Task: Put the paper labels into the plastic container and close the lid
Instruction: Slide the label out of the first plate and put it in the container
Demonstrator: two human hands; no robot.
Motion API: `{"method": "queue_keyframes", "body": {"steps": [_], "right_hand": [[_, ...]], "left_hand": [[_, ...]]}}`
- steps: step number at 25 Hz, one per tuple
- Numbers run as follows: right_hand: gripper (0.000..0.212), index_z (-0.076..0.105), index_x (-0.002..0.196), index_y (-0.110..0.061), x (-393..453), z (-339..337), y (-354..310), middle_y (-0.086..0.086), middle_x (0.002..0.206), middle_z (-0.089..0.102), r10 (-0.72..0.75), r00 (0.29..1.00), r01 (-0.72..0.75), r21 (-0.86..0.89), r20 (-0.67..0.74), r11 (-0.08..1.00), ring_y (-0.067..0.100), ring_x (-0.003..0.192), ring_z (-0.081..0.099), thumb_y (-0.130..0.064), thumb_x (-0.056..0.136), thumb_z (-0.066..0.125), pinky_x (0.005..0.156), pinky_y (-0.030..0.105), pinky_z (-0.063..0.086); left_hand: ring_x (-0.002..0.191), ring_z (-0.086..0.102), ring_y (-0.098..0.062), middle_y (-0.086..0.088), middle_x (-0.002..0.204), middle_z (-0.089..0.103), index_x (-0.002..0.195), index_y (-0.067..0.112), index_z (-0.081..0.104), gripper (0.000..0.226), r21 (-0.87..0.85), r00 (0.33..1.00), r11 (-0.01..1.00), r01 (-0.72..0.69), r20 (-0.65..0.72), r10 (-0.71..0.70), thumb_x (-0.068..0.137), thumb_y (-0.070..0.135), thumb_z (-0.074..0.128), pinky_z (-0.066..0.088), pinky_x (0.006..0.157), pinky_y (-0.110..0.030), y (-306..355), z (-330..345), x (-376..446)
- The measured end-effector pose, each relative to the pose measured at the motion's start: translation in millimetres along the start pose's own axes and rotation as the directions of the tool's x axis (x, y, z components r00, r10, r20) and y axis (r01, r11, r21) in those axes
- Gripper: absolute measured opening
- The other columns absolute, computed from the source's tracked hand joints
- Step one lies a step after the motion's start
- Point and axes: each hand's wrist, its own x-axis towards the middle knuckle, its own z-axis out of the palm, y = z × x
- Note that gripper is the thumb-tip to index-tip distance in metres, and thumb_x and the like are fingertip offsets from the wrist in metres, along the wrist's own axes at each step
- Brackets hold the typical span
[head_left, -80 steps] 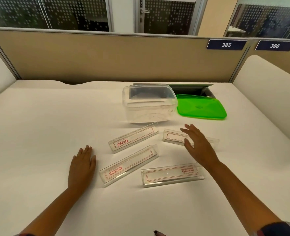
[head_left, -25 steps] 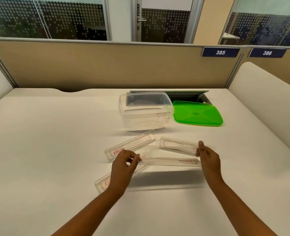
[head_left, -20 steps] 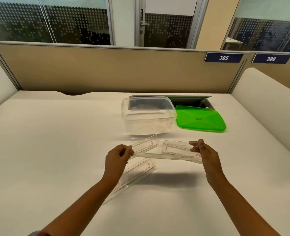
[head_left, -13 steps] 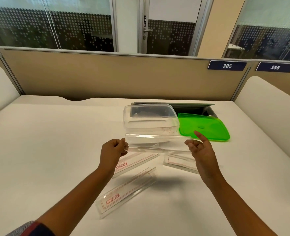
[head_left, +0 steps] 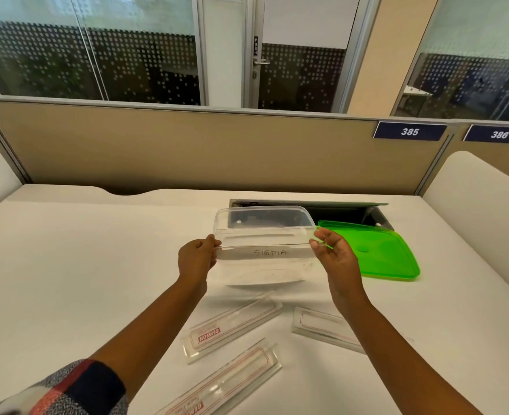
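Note:
A long clear label holder with "SIGMA" written on its paper is held level at the near rim of the clear plastic container. My left hand pinches its left end and my right hand pinches its right end. The green lid lies flat to the right of the container. Three more label holders lie on the white table: one below the container, one nearer me, one partly hidden by my right forearm.
A dark open cable hatch sits in the table behind the container and lid. A beige partition closes the back of the desk, with white side dividers left and right.
Both hands lifted one label holder off the table and carried it away from me up to the container's near rim. The other three holders stayed on the table.

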Motion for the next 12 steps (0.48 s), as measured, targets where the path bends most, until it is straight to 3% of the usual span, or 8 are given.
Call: {"method": "queue_keyframes", "body": {"steps": [3,7,12], "right_hand": [[0.023,0.06,0.104,-0.024,12.6,8.7,4.7,-0.01,0.102,0.064,0.024,1.0,-0.024,-0.004,0.01,1.0,-0.014,0.081,0.063,-0.009,0.086,0.063,0.068,0.003,0.049],[0.023,0.061,0.107,-0.021,30.1,16.4,3.1,-0.009,0.098,0.064,0.051,0.999,-0.051,-0.026,0.002,0.998,-0.011,0.077,0.063,-0.012,0.086,0.064,0.067,0.005,0.05],[0.026,0.059,0.114,-0.014,58.6,26.4,0.1,0.004,0.105,0.062,0.15,0.973,-0.159,-0.039,-0.178,0.986,0.015,0.094,0.057,-0.016,0.088,0.062,0.084,0.028,0.047]], "left_hand": [[0.091,0.056,-0.025,-0.013,0.095,0.06,0.089,0.004,0.064,0.018,-0.016,1.0,1.0,-0.006,-0.005,0.006,0.093,0.016,0.051,0.051,0.086,-0.036,3.6,1.7,14.9],[0.092,0.055,-0.024,-0.009,0.095,0.06,0.094,0.005,0.064,0.022,-0.001,0.999,0.999,-0.045,-0.017,0.045,0.094,0.021,0.048,0.047,0.08,-0.033,12.3,3.0,25.8],[0.086,0.052,-0.018,-0.005,0.094,0.059,0.102,0.01,0.063,0.025,0.118,0.968,0.961,-0.248,0.052,0.244,0.096,0.021,0.042,0.044,0.063,-0.018,28.0,23.6,28.3]]}}
